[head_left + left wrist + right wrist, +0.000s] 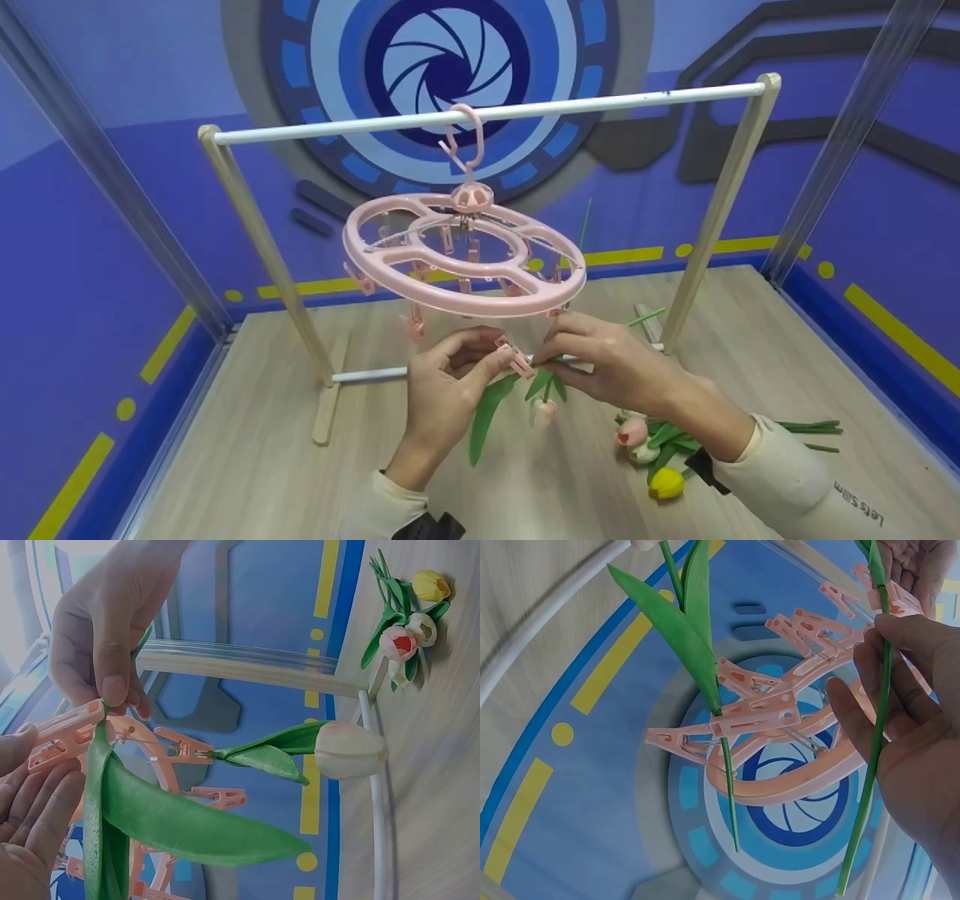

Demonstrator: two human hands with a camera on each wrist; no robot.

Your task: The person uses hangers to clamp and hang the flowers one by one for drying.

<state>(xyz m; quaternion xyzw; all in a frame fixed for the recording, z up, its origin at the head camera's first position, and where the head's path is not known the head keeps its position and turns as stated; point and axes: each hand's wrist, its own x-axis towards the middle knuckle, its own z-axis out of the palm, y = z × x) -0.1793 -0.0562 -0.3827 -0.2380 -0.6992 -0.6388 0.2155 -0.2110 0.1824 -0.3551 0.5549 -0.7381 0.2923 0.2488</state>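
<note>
My left hand pinches a pink clothes peg by its handles, thumb on one side and fingers on the other. At the peg's tip runs the green stem of an artificial flower, whose broad leaf hangs down; its bloom is out of sight. My right hand pinches that stem close to the peg, and its long end crosses the palm. Just beyond, a white tulip hangs bloom-down from another peg. Above both hands is the round pink drying rack.
The rack hooks over a white rod between wooden posts. On the table, right of the hands, lie several artificial tulips, among them a pink one and a yellow one. A lower rod joins the posts.
</note>
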